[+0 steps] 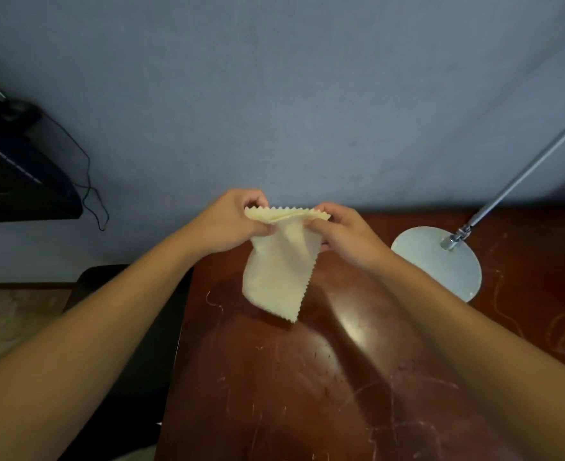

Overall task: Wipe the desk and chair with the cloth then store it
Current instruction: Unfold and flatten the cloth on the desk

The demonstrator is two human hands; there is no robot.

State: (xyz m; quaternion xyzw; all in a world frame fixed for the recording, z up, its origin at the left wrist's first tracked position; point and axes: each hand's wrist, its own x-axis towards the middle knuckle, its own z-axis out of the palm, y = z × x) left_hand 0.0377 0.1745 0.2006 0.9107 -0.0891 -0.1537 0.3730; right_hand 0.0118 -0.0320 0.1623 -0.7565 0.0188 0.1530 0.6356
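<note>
A pale yellow cloth (279, 267) with zigzag-cut edges hangs folded in the air over the dark red-brown desk (307, 394). My left hand (231, 224) pinches its top left corner. My right hand (344, 234) pinches the top right corner, and both hands hold the top edge level. The cloth's lower point dangles just above the scratched desk top. A dark chair (134, 327) stands left of the desk, mostly hidden behind my left forearm.
A lamp with a round white base (441, 264) and a slanted metal pole (524, 171) stands on the desk at the right. A black device (18, 171) with a trailing cable sits on a shelf at the left. A blue-grey wall rises behind the desk.
</note>
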